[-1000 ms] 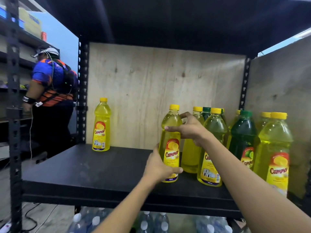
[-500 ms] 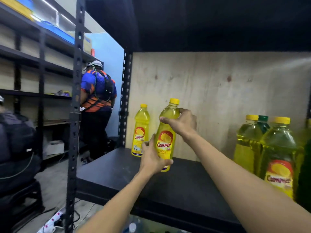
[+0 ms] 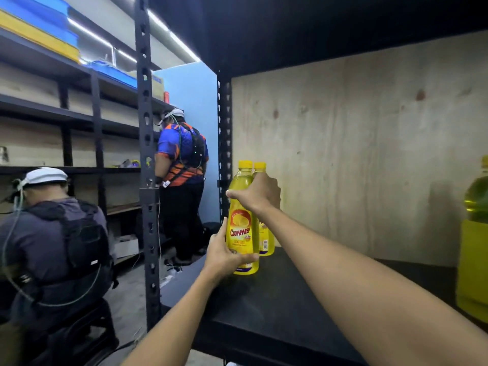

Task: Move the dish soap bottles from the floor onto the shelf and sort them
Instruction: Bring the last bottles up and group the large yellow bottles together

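Black metal shelf (image 3: 290, 299): dark board at chest height, plywood back panel (image 3: 356, 154) behind it, perforated upright post (image 3: 148, 180) at its left front corner.
Seated person (image 3: 52, 247): low at the left, back to the camera, grey top, white headband.
Standing person (image 3: 182, 167): farther back beside the blue wall, blue and orange shirt, facing away.
Edge bottle (image 3: 474, 233): yellow-green, cut off by the right border, on the shelf well apart from the others.
Held bottle (image 3: 241, 233): yellow dish soap, red label, yellow cap, upright at the shelf's left end; whether its base touches the board I cannot tell.
Rear bottle (image 3: 265, 239): same kind, just behind the held one, standing on the shelf.
Right hand (image 3: 257, 192): wrapped around the held bottle's shoulder.
Left hand (image 3: 224, 254): clasps its lower body and base.
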Tool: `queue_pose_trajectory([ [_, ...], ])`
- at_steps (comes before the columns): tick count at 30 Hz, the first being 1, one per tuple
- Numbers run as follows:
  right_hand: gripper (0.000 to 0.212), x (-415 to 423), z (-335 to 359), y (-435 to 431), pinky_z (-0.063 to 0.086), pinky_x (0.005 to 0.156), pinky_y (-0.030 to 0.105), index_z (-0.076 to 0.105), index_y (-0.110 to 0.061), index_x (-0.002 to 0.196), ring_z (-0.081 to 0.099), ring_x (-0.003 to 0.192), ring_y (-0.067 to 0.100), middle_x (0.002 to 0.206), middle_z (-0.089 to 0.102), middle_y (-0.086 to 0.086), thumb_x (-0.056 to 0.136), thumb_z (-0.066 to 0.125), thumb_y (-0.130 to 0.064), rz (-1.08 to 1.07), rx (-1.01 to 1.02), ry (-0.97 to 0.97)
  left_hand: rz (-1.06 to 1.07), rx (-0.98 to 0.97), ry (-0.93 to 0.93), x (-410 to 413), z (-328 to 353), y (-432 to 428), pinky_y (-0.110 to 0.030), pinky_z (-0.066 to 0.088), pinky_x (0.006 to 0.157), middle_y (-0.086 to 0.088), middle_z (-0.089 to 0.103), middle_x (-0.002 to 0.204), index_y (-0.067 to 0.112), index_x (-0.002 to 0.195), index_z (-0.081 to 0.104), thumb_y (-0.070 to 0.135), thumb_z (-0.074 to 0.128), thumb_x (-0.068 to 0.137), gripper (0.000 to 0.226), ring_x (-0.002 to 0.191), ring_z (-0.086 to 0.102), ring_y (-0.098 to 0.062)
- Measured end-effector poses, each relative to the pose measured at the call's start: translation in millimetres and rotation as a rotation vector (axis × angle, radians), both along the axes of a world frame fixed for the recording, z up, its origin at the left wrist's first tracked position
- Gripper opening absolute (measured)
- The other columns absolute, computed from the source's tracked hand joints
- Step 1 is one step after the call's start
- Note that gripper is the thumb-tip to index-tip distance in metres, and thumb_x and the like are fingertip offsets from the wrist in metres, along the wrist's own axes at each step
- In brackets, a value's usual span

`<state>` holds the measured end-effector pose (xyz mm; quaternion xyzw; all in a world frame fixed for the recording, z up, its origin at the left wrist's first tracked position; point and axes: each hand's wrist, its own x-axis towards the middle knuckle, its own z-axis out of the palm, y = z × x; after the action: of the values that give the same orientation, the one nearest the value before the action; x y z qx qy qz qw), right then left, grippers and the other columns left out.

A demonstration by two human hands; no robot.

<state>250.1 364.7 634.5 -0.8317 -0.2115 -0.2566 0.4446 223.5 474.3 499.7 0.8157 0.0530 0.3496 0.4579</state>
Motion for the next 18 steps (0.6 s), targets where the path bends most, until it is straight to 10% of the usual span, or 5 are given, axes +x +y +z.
queue_pose_trajectory([
  [10, 0.072, -3, -5, 13, 0.049, 0.082, 0.034, 0.061, -0.012, 0.119, 0.061, 0.11, 0.033, 0.119, 0.064, 0.012, 0.065, 0.079, -0.057, -0.075, 0.008, -0.018, -0.281, -0.161, 0.067, -11, 3, 8, -0.023, 0.058, 0.077, 0.01, 0.074, 0.11, 0.035, 0.146, 0.035, 0.009, 0.094, 0.059, 0.108, 0.097, 0.072, -0.005],
  [18, 0.082, 2, -10, -5, 0.049, 0.085, 0.037, 0.055, -0.019, 0.126, 0.056, 0.115, 0.032, 0.123, 0.06, 0.01, 0.059, 0.081, -0.059, -0.041, 0.056, 0.068, -0.224, -0.075, 0.085, -2, -3, -5, -0.04, 0.059, 0.089, 0.005, 0.072, 0.11, 0.034, 0.129, 0.049, 0.032, 0.098, 0.048, 0.095, 0.099, 0.071, -0.012],
])
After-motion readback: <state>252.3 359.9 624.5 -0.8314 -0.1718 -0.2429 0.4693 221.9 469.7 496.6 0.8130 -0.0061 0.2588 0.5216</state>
